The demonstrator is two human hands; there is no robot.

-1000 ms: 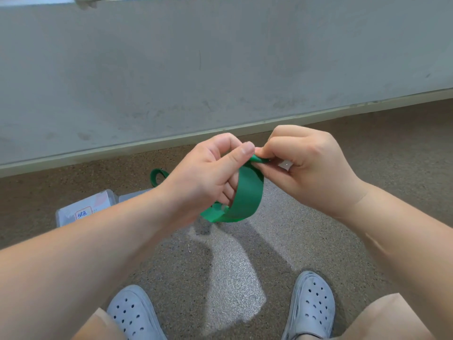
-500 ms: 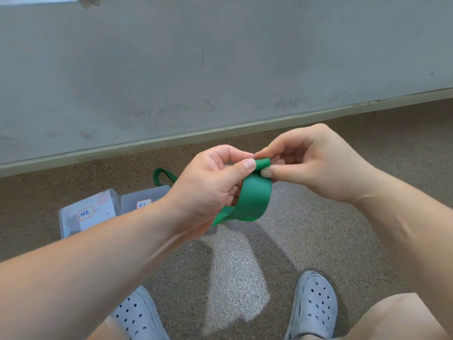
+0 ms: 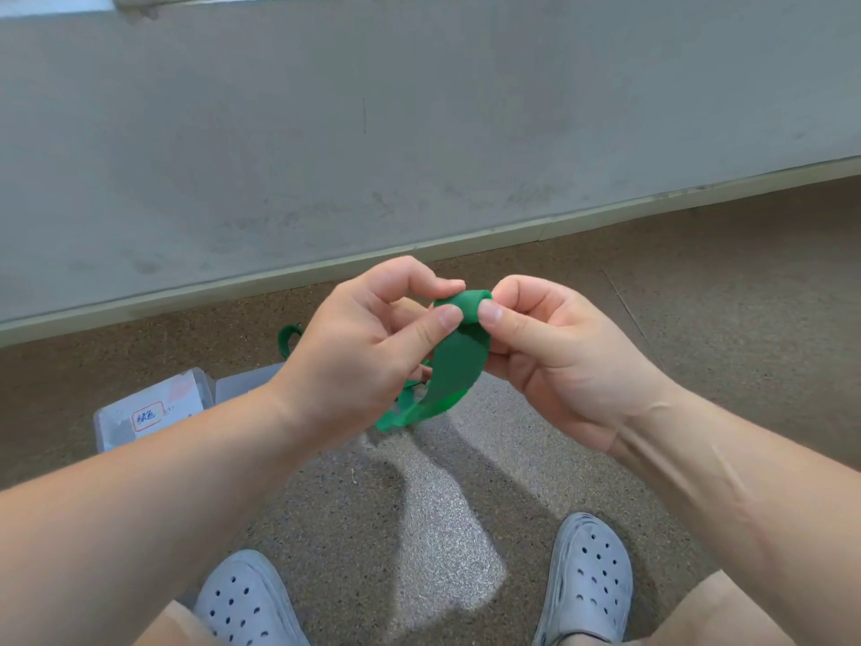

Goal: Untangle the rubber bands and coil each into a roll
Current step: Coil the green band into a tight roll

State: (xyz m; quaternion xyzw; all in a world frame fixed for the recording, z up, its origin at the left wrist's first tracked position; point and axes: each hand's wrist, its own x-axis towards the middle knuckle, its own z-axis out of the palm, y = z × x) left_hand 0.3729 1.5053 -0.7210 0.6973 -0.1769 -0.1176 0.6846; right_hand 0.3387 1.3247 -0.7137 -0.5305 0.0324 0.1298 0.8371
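A wide green rubber band [image 3: 454, 366] hangs between both hands above the floor. Its upper end is curled into a small tight roll at the fingertips. My left hand [image 3: 368, 352] pinches that roll from the left with thumb and forefinger. My right hand [image 3: 554, 352] pinches it from the right. The loose tail drops down and to the left under my left palm, and a curled green end [image 3: 286, 337] shows beyond my left wrist.
Two clear plastic boxes [image 3: 153, 407] with labels sit on the speckled floor at the left, partly behind my left forearm. A grey wall with a pale baseboard [image 3: 466, 235] runs across the back. My two grey clogs [image 3: 589, 585] are at the bottom.
The flat end of the band has been curled over into a small roll at the fingertips. My right hand turned and its fingers closed on the roll.
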